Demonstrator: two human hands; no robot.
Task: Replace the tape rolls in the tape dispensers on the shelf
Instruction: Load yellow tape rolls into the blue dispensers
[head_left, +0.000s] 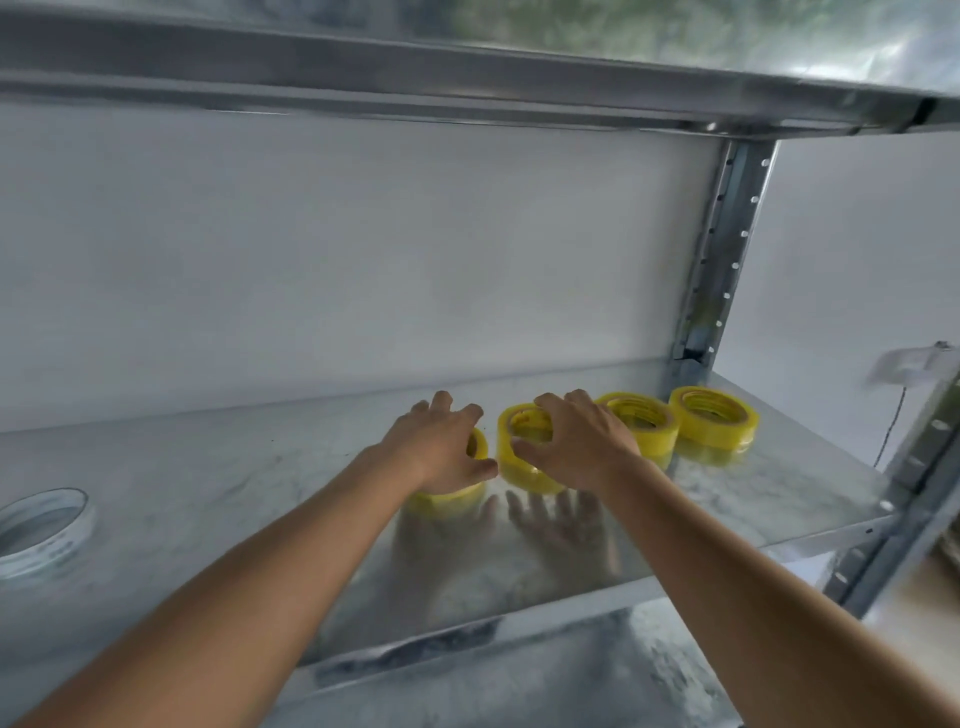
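Several yellow tape rolls lie flat in a row on the metal shelf (753, 493). My left hand (441, 447) covers the leftmost roll (447, 501), its fingers curled over the top and its thumb against the roll's right side. My right hand (576, 441) grips the second roll (514, 470), thumb on the near wall and fingers over the far rim. To the right stand a third roll (644, 421) and a fourth roll (714, 415), both untouched. No tape dispenser is in view.
A larger white tape roll (41, 530) lies at the shelf's left edge. A perforated steel upright (722, 249) stands at the back right, and another shelf (467, 67) hangs close overhead. A white wall backs the shelf.
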